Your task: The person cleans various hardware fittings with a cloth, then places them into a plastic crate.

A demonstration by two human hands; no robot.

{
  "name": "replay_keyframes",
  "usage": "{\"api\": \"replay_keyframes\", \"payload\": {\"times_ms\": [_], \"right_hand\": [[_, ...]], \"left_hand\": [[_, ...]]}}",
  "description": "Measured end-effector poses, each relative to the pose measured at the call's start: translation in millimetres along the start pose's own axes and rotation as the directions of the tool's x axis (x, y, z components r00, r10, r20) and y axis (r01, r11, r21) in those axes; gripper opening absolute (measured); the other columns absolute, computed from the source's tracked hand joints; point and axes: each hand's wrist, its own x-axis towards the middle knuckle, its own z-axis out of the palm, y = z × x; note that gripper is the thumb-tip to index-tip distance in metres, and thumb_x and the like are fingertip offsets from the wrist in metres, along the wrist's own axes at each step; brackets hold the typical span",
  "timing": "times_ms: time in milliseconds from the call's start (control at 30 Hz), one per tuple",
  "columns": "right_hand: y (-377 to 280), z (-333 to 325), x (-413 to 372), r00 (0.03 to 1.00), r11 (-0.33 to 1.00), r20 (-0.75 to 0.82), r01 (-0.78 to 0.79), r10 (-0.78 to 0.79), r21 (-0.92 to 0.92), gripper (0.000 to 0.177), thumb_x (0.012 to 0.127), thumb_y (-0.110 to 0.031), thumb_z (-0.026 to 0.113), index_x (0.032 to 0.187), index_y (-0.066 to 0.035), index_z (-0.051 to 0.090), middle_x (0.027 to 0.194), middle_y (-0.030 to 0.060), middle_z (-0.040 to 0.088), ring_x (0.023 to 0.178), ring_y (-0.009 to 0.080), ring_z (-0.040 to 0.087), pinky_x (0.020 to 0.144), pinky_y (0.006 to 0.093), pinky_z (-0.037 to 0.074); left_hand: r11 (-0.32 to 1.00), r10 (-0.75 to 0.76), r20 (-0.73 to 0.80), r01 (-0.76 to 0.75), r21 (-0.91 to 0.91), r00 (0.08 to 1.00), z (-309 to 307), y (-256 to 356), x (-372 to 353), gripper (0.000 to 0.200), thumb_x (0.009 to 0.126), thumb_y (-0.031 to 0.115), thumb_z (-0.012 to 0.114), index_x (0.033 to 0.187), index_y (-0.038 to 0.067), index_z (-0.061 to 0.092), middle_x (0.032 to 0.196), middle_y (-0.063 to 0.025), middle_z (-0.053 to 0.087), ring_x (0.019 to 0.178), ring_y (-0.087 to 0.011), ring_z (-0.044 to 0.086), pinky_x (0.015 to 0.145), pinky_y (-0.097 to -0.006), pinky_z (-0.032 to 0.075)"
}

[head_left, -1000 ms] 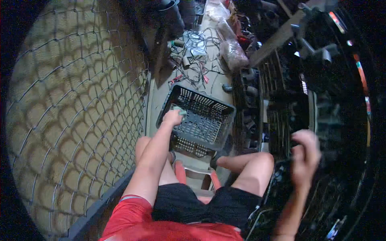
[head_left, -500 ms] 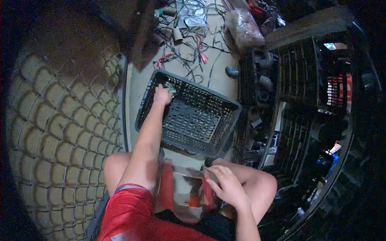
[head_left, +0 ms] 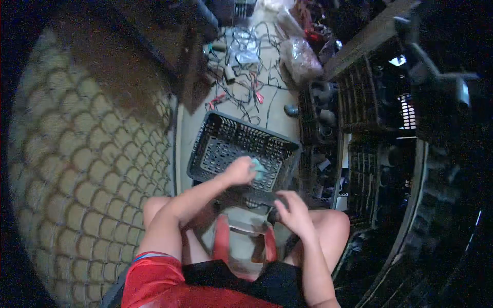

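Note:
A dark plastic crate (head_left: 197, 149) with a slotted bottom sits on the floor in front of my knees. My left hand (head_left: 240, 171) is above the crate's near part, its fingers closed on a small pale green item (head_left: 258, 169), too blurred to name. To the right, past the crate's near edge, my right hand (head_left: 292, 208) has its thumb and fingers apart and nothing in it. Between my legs stands a red-sided frame (head_left: 222, 238) with a metal bar across it.
Wire mesh (head_left: 97, 179) covers the left side. Stacked dark crates (head_left: 362, 97) holding pipe-like parts line the right. Beyond the crate lie tangled black straps (head_left: 246, 110), a clear plastic bag (head_left: 244, 49) and a wrapped pinkish bundle (head_left: 303, 59).
My left hand has moved from the crate's far left corner toward its near right, with the green item. My right hand has lifted away from the red-sided frame. The camera view has shifted.

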Motion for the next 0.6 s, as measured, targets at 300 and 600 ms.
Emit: {"api": "replay_keyframes", "payload": {"times_ms": [300,600], "right_hand": [[-24.7,16.1,-66.4,0.964,0.613,0.214,-0.267,0.16,0.744,0.044,0.103,-0.041,0.041,0.091,-0.004,0.062,0.07,0.0018,0.057,0.066,0.0147,0.056,0.062,0.0295,0.044],[-100.5,41.2,-172.9,0.948,0.492,-0.095,-0.07,0.302,0.868,0.044,0.101,-0.033,0.04,0.077,0.0,0.059,0.068,0.0057,0.057,0.058,0.0129,0.052,0.055,0.0325,0.044]], "left_hand": [[0.871,0.483,-0.192,-0.49,0.012,0.854,-92.6,226.8,-200.5,0.025,0.081,0.013,0.066,0.104,0.004,0.065,0.119,-0.0209,0.057,0.111,-0.0371,0.055,0.097,-0.0447,0.044],[0.907,0.378,-0.474,-0.42,0.019,0.795,-51.3,275.5,-309.2,0.027,0.083,0.012,0.067,0.109,0.005,0.067,0.136,-0.0205,0.048,0.128,-0.0386,0.043,0.109,-0.0455,0.033]]}}
